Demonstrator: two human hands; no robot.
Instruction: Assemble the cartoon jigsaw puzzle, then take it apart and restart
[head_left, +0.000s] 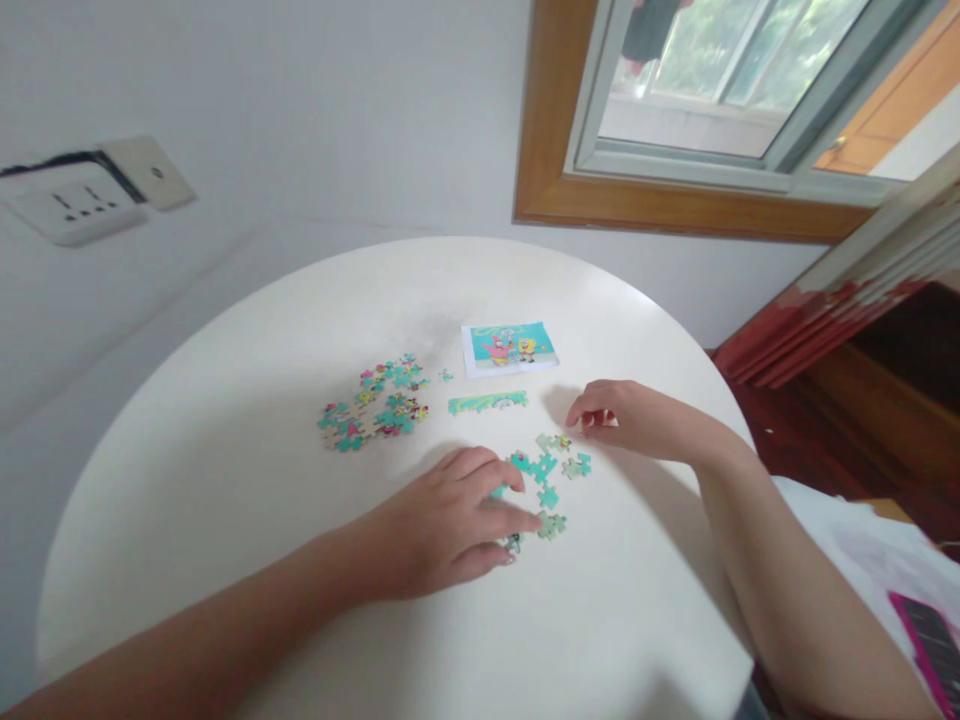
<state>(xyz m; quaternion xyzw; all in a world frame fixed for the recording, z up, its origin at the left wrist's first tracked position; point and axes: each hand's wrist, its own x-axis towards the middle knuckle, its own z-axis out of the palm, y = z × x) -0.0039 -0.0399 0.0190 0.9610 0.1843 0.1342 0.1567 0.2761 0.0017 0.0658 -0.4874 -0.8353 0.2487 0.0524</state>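
Observation:
My left hand [465, 520] reaches over loose jigsaw puzzle pieces [546, 466], its fingers spread and a fingertip on a pale green piece [552, 526]. Some pieces beneath that hand are partly hidden. To the right, my right hand [622, 418] hovers near the table with curled fingers; whether anything is between its fingertips I cannot make out. Behind the loose pieces lies a joined strip of puzzle [487, 402], teal with a yellow-green pattern. Beyond the strip rests a reference picture card [511, 346] showing a pink and a yellow cartoon figure.
A larger pile of mixed puzzle pieces [375, 405] spreads over the left of the round white table [225, 480]. Behind the table are a wall with a socket [82, 205] and a wood-framed window [555, 195]. A pink-edged dark object [930, 640] lies at lower right.

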